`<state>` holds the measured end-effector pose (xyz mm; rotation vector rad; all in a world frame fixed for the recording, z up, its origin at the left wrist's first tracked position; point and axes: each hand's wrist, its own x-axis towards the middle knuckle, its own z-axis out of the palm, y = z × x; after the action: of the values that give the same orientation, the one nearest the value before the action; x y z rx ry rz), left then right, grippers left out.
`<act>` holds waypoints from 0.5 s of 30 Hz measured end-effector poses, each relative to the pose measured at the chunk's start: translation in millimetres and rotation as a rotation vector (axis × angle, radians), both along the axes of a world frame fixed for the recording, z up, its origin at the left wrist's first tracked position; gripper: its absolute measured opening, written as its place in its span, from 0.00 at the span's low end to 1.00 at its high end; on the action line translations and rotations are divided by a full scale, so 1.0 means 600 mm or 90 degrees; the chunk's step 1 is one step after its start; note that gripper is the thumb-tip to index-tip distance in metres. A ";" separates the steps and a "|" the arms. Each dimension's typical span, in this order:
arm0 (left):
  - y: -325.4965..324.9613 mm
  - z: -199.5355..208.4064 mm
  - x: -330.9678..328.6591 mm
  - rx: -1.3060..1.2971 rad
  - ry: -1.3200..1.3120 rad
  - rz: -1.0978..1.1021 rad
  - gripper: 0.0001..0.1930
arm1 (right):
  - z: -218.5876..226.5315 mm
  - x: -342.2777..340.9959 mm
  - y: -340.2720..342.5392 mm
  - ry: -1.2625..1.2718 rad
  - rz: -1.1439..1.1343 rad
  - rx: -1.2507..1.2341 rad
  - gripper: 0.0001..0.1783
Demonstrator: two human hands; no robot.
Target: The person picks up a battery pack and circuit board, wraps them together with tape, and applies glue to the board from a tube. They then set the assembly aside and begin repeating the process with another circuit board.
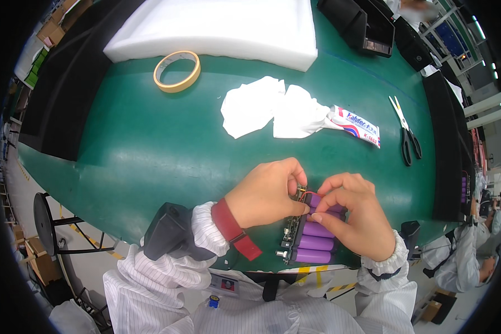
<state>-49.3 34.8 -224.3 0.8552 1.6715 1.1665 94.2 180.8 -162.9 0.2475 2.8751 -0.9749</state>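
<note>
A battery pack [316,243] with several purple cylindrical cells lies near the front edge of the green table. Along its left side runs a circuit board [289,229] with small parts, and a red wire [312,193] shows at its far end. My left hand [268,192], with a dark red strap at the wrist, reaches over the board; its thumb and fingers are pinched close to the wire. From the other side my right hand [355,214] bends over the cells, thumb and forefinger pressed together. The fingertips of both hands nearly meet, and whatever they pinch is too small to make out.
A crumpled white cloth [256,106] lies beyond the hands, beside a white tube [357,126]. Black-handled scissors [406,133] rest at the right. Farther back are a roll of yellow tape [179,88], a white foam block [222,33] and black bins [367,28]. A stool [50,225] stands left.
</note>
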 end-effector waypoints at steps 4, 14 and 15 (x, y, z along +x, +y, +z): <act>0.001 -0.002 0.000 0.001 0.001 0.000 0.21 | 0.002 0.002 0.002 0.005 0.001 -0.010 0.06; 0.000 -0.002 0.000 0.001 -0.010 0.005 0.21 | 0.006 0.001 0.003 -0.014 0.001 -0.025 0.06; 0.001 -0.002 0.000 0.002 -0.015 0.004 0.21 | 0.006 0.001 0.003 -0.015 0.001 -0.024 0.06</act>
<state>-49.1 35.2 -225.6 0.8367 1.6541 1.1797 94.9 182.7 -159.3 0.2530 2.8327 -1.0179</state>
